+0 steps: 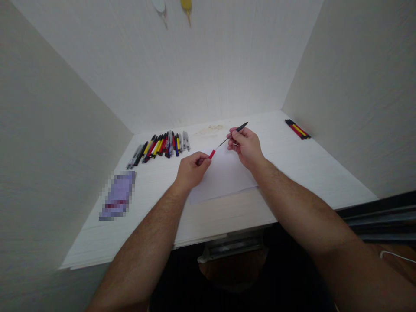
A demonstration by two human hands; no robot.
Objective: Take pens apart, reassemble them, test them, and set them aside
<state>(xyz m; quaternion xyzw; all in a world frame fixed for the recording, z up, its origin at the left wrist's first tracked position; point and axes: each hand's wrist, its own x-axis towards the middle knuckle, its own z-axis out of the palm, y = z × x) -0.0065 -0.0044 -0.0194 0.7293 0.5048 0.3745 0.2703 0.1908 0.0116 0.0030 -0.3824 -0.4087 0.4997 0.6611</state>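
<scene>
Pinched in my left hand (194,169) is a short red pen barrel (212,154), its upper end sticking out past the fingertips. My right hand (246,145) grips a black pen part (242,126), which slants up to the right. A thin refill (222,142) runs from the right fingers down to near the open end of the red barrel; whether its tip touches the barrel is too small to tell. Both hands are above a white sheet of paper (227,173) on the white desk.
On the left of the desk (156,186) lies a row of several pens (159,145) in mixed colours. A blurred purple packet (120,193) is nearer the front left. Several red, yellow and black pens (298,129) lie by the right wall. Panels enclose three sides.
</scene>
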